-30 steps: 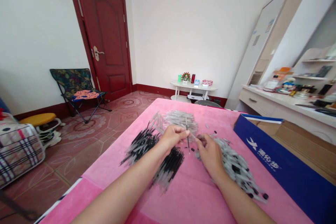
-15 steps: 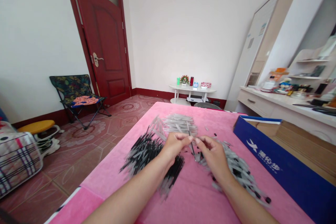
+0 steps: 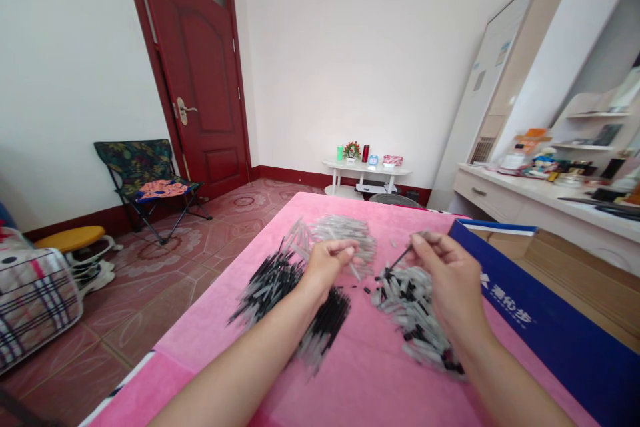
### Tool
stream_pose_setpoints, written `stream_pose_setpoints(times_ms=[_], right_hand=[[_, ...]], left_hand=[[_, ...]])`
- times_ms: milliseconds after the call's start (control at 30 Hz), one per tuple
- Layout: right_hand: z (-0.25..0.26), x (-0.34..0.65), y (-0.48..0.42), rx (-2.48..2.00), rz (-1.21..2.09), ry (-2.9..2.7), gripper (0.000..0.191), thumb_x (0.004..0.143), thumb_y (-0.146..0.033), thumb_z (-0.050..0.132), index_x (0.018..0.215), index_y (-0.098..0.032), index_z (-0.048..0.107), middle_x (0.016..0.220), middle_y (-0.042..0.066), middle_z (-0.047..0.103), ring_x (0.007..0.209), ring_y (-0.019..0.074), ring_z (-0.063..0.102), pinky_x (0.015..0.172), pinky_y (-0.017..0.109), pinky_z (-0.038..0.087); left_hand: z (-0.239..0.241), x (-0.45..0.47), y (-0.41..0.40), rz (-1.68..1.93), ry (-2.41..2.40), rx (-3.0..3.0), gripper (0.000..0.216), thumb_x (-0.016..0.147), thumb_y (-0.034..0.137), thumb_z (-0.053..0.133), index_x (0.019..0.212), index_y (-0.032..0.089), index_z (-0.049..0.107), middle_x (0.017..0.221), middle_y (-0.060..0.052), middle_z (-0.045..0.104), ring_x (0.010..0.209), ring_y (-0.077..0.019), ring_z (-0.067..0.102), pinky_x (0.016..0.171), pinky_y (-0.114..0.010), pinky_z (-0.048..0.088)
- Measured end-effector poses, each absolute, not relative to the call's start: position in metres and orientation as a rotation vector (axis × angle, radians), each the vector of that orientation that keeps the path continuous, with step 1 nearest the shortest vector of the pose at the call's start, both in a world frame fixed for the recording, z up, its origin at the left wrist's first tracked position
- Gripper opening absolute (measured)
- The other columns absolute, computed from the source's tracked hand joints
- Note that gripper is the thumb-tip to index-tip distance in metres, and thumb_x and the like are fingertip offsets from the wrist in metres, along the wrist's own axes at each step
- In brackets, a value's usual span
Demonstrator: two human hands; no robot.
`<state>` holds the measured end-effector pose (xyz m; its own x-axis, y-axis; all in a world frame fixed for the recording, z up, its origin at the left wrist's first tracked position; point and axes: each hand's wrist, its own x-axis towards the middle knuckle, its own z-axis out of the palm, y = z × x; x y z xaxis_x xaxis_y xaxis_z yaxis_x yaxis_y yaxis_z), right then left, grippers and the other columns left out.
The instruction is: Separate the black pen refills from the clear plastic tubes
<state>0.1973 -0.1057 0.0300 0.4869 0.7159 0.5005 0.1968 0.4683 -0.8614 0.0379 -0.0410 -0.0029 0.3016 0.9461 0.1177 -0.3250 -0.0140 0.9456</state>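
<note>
On the pink cloth (image 3: 360,373) lie heaps of pen parts. My left hand (image 3: 327,263) hovers closed over the far heap of clear grey barrels (image 3: 343,230), pinching what looks like a clear barrel. My right hand (image 3: 447,273) is raised to the right, its fingers pinched on a thin black pen part (image 3: 400,257) that points down-left. Under it lies a mixed heap of grey and black pieces (image 3: 413,310). A pile of black refills (image 3: 273,280) lies to the left of my left forearm, and another black pile (image 3: 325,323) lies beneath it.
A blue cardboard box (image 3: 545,320) stands open at the table's right edge. Beyond are a red door (image 3: 200,73), a folding chair (image 3: 145,177), a small white table (image 3: 367,170) with ornaments, and a white dresser (image 3: 545,203) on the right. A checked bag (image 3: 35,303) sits at the left.
My right hand has drawn away from my left, rising up and to the right with the thin black part. My left hand stayed over the far heap.
</note>
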Motion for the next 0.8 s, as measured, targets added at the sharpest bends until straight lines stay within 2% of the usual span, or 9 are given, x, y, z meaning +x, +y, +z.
stream_pose_setpoints(times_ms=[133, 267, 567, 800], right_hand=[[0.043, 0.2, -0.111, -0.943, 0.284, -0.959, 0.019, 0.071, -0.031, 0.062, 0.081, -0.015, 0.057, 0.072, 0.0, 0.058, 0.064, 0.0124, 0.061, 0.062, 0.027, 0.051], [0.047, 0.189, -0.118, -0.938, 0.214, -0.985, 0.017, 0.071, -0.029, 0.063, 0.079, -0.014, 0.057, 0.072, 0.001, 0.059, 0.063, 0.0135, 0.062, 0.062, 0.029, 0.052], [0.046, 0.175, -0.125, -0.954, 0.171, -1.054, 0.013, 0.075, -0.026, 0.06, 0.081, -0.015, 0.057, 0.079, 0.004, 0.063, 0.066, 0.0147, 0.064, 0.063, 0.028, 0.052], [0.038, 0.17, -0.126, -1.0, 0.126, -1.127, 0.011, 0.073, -0.023, 0.061, 0.081, -0.016, 0.058, 0.077, 0.003, 0.063, 0.067, 0.0144, 0.064, 0.064, 0.027, 0.052]], left_hand=[[-0.001, 0.029, -0.024, 1.256, 0.606, 0.657, 0.011, 0.072, 0.008, 0.058, 0.081, 0.009, 0.064, 0.081, -0.009, 0.066, 0.072, -0.0117, 0.063, 0.069, -0.021, 0.049], [-0.003, 0.031, -0.02, 1.268, 0.558, 0.477, 0.014, 0.075, 0.001, 0.051, 0.072, 0.008, 0.063, 0.077, -0.008, 0.066, 0.074, -0.0119, 0.063, 0.071, -0.021, 0.051], [-0.004, 0.036, -0.027, 1.246, 0.523, 0.458, 0.012, 0.074, 0.001, 0.053, 0.074, 0.008, 0.063, 0.081, -0.008, 0.066, 0.076, -0.0119, 0.063, 0.072, -0.02, 0.052], [-0.009, 0.041, -0.03, 1.212, 0.509, 0.492, 0.01, 0.075, 0.004, 0.055, 0.078, 0.008, 0.063, 0.081, -0.008, 0.066, 0.079, -0.0126, 0.063, 0.074, -0.02, 0.051]])
